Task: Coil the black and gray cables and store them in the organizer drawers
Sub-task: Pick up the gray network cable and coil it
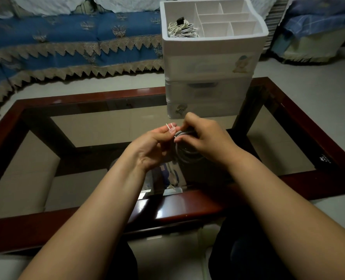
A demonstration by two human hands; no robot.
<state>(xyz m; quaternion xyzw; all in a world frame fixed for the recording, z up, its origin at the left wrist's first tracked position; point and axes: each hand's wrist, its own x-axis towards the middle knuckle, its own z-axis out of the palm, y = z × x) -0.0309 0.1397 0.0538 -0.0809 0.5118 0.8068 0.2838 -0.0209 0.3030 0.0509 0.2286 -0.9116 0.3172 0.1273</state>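
A coiled gray cable (187, 153) hangs between both hands above the glass table. My right hand (206, 138) grips the top of the coil. My left hand (153, 145) pinches a thin white twist tie (170, 126) at the coil's top, its two ends sticking up. The white organizer (210, 63) stands just behind the hands, its drawers all closed. Its open top tray holds a bundle of white cable with a black plug (180, 27) in the left compartment. No black cable shows apart from that.
The glass table top has a dark red wooden frame (99, 96). A sofa with a blue cover and lace trim (70, 43) runs along the back left. Covered furniture (317, 31) stands at the back right. My knees are under the near table edge.
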